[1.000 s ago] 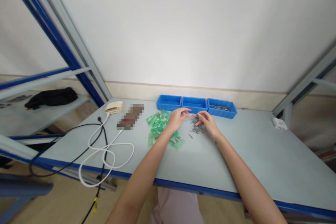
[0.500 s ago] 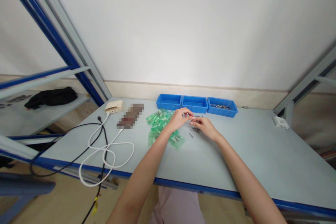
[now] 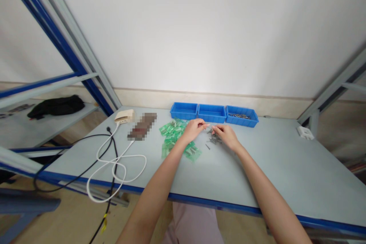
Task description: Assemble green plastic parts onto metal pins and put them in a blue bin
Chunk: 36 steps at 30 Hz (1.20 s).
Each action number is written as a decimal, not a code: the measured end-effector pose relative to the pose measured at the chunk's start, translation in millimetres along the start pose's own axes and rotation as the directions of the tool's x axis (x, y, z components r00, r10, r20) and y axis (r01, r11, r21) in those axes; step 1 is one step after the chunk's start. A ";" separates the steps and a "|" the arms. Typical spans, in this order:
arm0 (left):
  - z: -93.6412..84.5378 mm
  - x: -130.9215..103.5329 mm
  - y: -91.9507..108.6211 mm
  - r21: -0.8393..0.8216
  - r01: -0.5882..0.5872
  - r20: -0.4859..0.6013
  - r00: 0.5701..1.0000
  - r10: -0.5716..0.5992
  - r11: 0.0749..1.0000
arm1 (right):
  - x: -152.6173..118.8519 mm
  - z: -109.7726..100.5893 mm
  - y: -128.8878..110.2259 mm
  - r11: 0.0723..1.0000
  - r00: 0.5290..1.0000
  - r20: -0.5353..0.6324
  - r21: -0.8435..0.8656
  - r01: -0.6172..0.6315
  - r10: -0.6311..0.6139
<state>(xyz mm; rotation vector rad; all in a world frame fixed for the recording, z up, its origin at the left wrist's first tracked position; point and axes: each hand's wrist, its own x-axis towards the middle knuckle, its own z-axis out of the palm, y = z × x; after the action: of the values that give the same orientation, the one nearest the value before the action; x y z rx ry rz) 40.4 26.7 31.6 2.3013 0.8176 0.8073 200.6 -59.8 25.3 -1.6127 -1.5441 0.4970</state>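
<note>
Small metal screws lie in a loose pile on the grey table. My right hand is over the right side of this pile, fingertips closed together at the screws; what they pinch is too small to name. To the left of the pile, my left hand has its thumb and fingers pressed together, and anything between them is too small to make out. Green plastic bags with metal pieces inside lie heaped beside my left hand and forearm. A single screw rests apart, nearer the front.
Behind the hands stand three blue bins: left, middle and right, the right one holding metal pieces. A beige box, a blurred item and a white cable lie left. A white adapter sits far right.
My hands have moved apart from each other. The right one has shifted slightly right over the pile, and more of the screws show between them.
</note>
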 end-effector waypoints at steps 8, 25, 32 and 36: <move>1.4 0.7 -1.2 -0.065 -0.008 -0.044 0.999 0.005 0.998 | 4.3 2.5 7.3 0.979 1.000 0.008 0.204 -0.019 0.017; 0.4 -1.0 4.9 -0.088 0.002 -0.033 0.999 -0.005 0.996 | 3.5 2.8 3.4 0.960 1.000 0.031 0.281 -0.004 -0.005; 0.0 -0.5 3.4 -0.101 0.011 0.009 1.000 -0.010 0.995 | 2.9 4.0 3.8 0.955 1.000 0.007 0.294 -0.028 0.027; -0.2 -0.3 2.5 -0.115 0.013 -0.016 1.000 -0.015 0.993 | 3.4 3.8 5.8 0.954 1.000 -0.004 0.299 -0.017 0.019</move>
<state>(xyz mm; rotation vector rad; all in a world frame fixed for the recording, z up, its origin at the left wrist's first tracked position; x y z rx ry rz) 40.9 24.9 33.3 2.1881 0.7729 0.8466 201.8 -54.9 19.5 -1.3937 -1.3746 0.6996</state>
